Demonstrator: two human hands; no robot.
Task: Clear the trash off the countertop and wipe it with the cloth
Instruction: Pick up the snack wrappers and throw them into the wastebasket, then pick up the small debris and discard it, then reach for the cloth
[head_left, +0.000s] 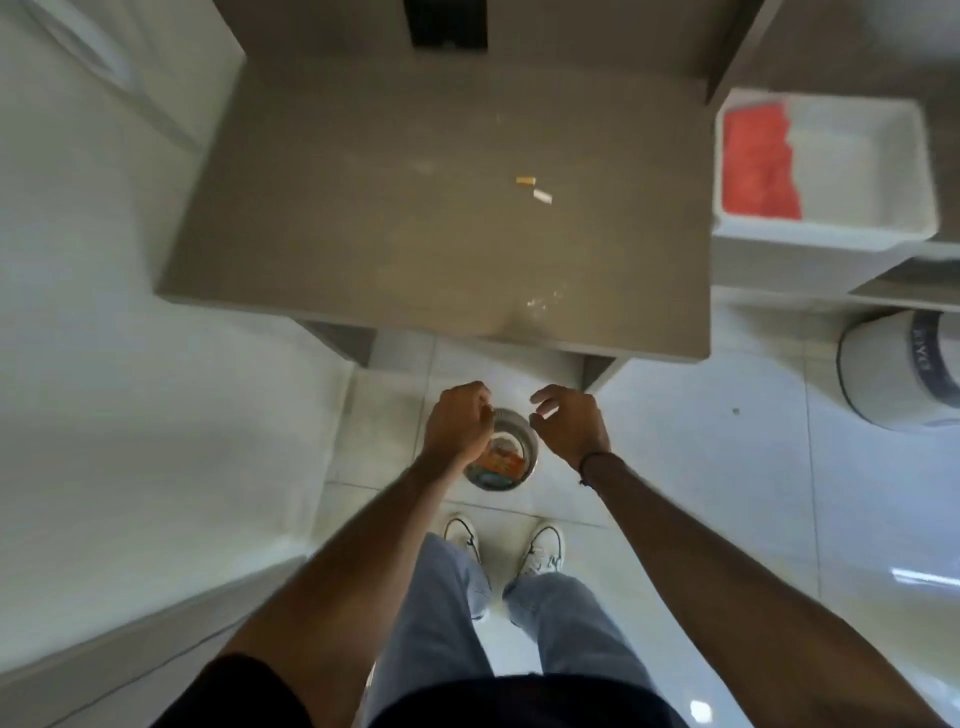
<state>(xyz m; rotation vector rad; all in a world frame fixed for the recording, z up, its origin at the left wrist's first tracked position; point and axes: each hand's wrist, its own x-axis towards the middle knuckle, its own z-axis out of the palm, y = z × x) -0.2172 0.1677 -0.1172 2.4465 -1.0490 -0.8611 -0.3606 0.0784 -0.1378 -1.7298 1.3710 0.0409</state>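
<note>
The taupe countertop (363, 218) carries two small scraps, a yellowish one (525, 180) and a white one (543, 196), plus pale crumbs (543, 301) near its front edge. A red cloth (756, 166) lies in a white tray (857, 156) to the right. Down on the floor stands a small round metal bin (511, 467) with colourful wrappers inside. My left hand (457, 423) hovers over the bin's left side with its fingers curled in and nothing visible in them. My right hand (569, 423) hangs beside it, fingers apart and holding nothing.
A white cylindrical container (893, 369) stands on the floor at the right under a shelf. White walls or panels close in on the left. A dark object (447, 23) sits at the back of the counter. My feet (504, 545) are just behind the bin.
</note>
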